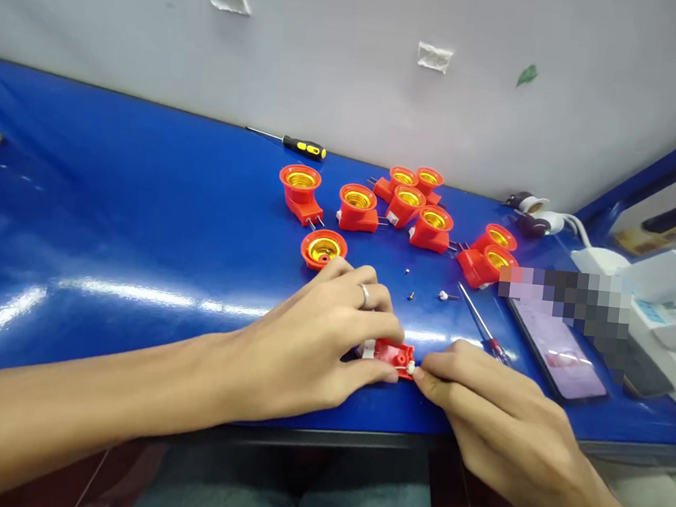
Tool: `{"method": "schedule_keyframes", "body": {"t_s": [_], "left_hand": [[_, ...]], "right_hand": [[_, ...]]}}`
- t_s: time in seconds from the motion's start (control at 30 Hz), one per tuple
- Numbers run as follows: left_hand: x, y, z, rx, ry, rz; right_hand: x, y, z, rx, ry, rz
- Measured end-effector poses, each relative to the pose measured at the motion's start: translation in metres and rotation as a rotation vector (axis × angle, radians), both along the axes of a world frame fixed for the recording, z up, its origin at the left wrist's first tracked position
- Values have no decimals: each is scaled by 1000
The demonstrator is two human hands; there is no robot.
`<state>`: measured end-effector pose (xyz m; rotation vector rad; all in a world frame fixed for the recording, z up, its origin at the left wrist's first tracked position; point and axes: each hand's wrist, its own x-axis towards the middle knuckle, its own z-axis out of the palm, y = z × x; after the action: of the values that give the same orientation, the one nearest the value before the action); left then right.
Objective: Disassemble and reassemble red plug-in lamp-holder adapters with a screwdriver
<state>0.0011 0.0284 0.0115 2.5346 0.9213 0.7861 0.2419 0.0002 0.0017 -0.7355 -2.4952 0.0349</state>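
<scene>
My left hand (pixel 331 325), with a ring on one finger, grips an open red plastic lamp-holder housing (pixel 391 356) between thumb and fingers at the table's front edge. Its hollow inside faces up, with a white piece at the left end. At the right end, my right hand (pixel 496 404) pinches a small white part (pixel 411 367) with thumb and forefinger; the fingertips partly cover it. Just beyond my left hand lies a red bulb socket top (pixel 323 246) with a gold threaded inside, partly hidden by the fingers.
Several red plug-in lamp holders (pixel 359 208) stand toward the wall. Small screws (pixel 411 296), a white part with a metal pin (pixel 445 296) and a red-handled screwdriver (pixel 479 315) lie beyond my right hand. A black-and-yellow screwdriver (pixel 303 148), a phone (pixel 561 355) and white boxes (pixel 670 277) lie farther out.
</scene>
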Motion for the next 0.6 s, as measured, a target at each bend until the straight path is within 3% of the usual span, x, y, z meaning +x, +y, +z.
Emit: {"method": "schedule_keyframes", "body": {"t_s": [0.1, 0.3, 0.6], "left_hand": [[-1, 2, -3, 142, 31, -86], [-2, 1, -2, -3, 2, -51], [-1, -4, -2, 71, -3, -19]], "right_hand": [[0, 2, 2, -34, -5, 19], [1, 5, 7, -94, -57, 52], [7, 5, 16, -112, -22, -2]]}}
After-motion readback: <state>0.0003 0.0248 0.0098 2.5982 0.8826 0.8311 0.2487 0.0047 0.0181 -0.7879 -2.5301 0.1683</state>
